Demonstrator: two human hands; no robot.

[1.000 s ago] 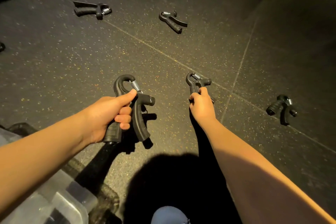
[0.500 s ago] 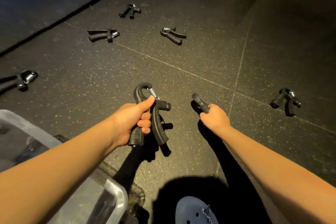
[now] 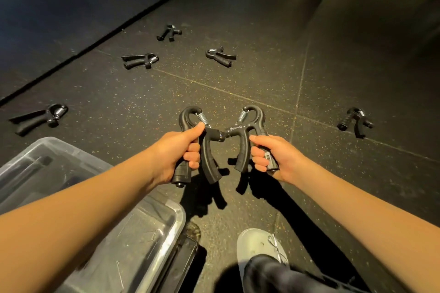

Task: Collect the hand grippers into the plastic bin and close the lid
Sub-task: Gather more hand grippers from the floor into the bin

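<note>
My left hand [image 3: 177, 150] grips a black hand gripper [image 3: 209, 162] by one handle, held above the floor. My right hand [image 3: 273, 157] grips a second black hand gripper [image 3: 245, 147] the same way; their knobs nearly touch in the middle. The clear plastic bin [image 3: 164, 228] sits at lower left under my left forearm, open, with dark shapes inside. Several more hand grippers lie on the floor: one at far left [image 3: 39, 118], one at right [image 3: 354, 121], and three farther off [image 3: 139, 60], [image 3: 220, 56], [image 3: 169, 33].
The floor is dark speckled rubber tile with seams. A darker strip [image 3: 59, 19] borders it at upper left. My light shoe [image 3: 259, 247] and dark trouser leg are at the bottom centre. A black object [image 3: 183, 257] lies by the bin's right edge.
My right hand has lifted the hand gripper off the floor and turned it upright beside the one in my left hand. The view has pulled back, showing more of the bin.
</note>
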